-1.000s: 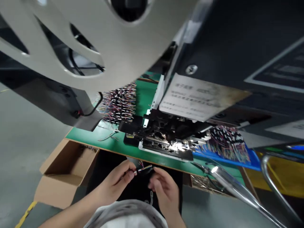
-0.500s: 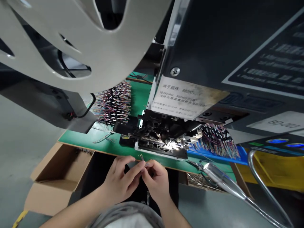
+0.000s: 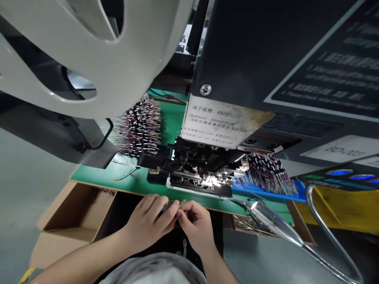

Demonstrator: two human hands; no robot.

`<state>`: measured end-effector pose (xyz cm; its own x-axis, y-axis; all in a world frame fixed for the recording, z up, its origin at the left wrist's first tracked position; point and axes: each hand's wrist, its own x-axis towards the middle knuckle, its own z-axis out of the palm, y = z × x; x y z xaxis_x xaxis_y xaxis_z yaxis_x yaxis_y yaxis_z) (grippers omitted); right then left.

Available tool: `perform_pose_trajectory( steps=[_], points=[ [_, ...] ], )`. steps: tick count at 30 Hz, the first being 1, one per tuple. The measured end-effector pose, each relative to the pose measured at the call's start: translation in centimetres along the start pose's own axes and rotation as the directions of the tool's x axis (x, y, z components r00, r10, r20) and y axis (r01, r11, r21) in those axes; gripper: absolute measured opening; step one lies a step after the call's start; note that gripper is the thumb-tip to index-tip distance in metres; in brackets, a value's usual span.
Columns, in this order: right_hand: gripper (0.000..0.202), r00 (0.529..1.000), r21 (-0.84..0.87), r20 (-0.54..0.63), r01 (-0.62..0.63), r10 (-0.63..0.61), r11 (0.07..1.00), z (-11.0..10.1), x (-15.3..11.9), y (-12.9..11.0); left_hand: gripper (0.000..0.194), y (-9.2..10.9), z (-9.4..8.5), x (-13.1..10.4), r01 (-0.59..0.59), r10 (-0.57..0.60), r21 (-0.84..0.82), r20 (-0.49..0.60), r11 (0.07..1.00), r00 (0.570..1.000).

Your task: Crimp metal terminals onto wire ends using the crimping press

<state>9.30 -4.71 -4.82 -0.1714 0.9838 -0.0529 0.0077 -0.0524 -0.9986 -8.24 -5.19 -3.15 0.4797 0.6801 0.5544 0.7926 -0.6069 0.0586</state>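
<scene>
Wires [image 3: 182,203] pinched in left hand [image 3: 149,217], right hand [image 3: 196,227].

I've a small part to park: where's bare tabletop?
Probably best: the left front of the green tabletop, between the open brown cardboard box and loose grey wires. A narrower strip separates the multicoloured wire pile and black machine. Crowded: the right, with the blue plastic tray and tapered silver metal tool; the front middle, at the left hand and right hand.

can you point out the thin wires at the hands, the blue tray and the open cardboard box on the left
Thin wires [image 3: 183,203]: head view, on the exposed yellow part.
Blue tray [image 3: 301,191]: head view, on its right end.
Cardboard box [image 3: 56,246]: head view, on its near flap.
</scene>
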Motion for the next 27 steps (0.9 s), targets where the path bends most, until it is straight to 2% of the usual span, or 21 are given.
perform_pose_trajectory(
  steps=[4,6,8,11,15,19,23,27],
  points=[
    [0.024,1.0,0.108,0.001,-0.029,0.029,0.994,0.4,0.1,-0.1,0.03,0.5,0.3,-0.1,0.13,-0.116,-0.287,0.068,0.949,0.991],
    [0.025,0.999,0.119,-0.012,-0.029,0.03,0.992,0.6,0.2,-0.1,0.031,0.6,0.5,-0.3,0.176,-0.155,-0.375,0.087,0.91,0.984],
    [0.026,0.999,0.111,-0.024,-0.029,0.031,0.993,0.7,0.3,-0.1,0.039,0.8,0.6,-0.4,0.183,-0.17,-0.39,0.068,0.902,0.983],
    [0.026,0.999,0.115,-0.025,-0.033,0.036,0.993,0.7,0.3,-0.1,0.048,0.8,0.8,-0.4,0.133,-0.141,-0.365,0.005,0.921,0.99],
    [0.026,0.999,0.128,-0.022,-0.022,0.025,0.992,0.8,0.3,-0.4,0.044,0.7,0.5,-0.1,0.091,-0.11,-0.334,-0.038,0.938,0.993],
    [0.025,1.0,0.111,-0.022,-0.004,0.006,0.994,0.7,0.2,-0.6,0.043,0.9,0.4,0.0,0.124,-0.138,-0.382,-0.01,0.916,0.99],
    [0.022,1.0,0.088,-0.022,0.005,-0.003,0.996,0.3,0.3,-0.7,0.037,1.2,0.6,0.0,0.232,-0.235,-0.528,0.062,0.817,0.97],
    [0.023,1.0,0.067,-0.022,0.006,-0.004,0.998,0.1,0.5,-0.8,0.025,1.3,0.6,0.3,0.396,-0.335,-0.627,0.22,0.671,0.916]
  ],
)
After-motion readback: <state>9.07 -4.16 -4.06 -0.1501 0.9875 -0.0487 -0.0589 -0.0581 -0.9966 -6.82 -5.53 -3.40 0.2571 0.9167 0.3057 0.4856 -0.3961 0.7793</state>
